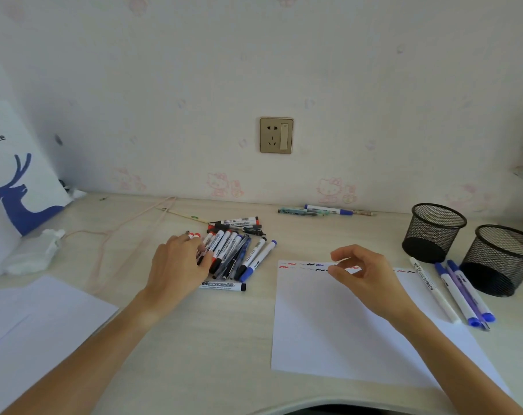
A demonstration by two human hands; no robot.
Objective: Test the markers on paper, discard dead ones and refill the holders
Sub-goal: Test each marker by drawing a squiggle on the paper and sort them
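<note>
A person's left hand [179,263] reaches into a pile of markers [234,250] at the middle of a pale desk [212,339], fingers laid over the red-capped ones at the pile's left edge; whether they grip any cannot be told. The right hand [365,277] hovers over the top of a white sheet [338,333], fingers loosely curled, thumb and forefinger near each other, holding nothing. A row of red, black and blue squiggles [311,266] runs along the sheet's far edge. Just right of the sheet lie four markers [460,295] side by side, mostly blue-capped. Beyond them stand two black mesh holders [433,232], upright and close together, the nearer one [499,259] at the desk's right edge. A few more pens [323,210] lie against the wall under a socket [276,135]. More paper [35,324] lies at the left, with a crumpled tissue [35,250] and a white bag [17,175] bearing a blue deer behind it.
</note>
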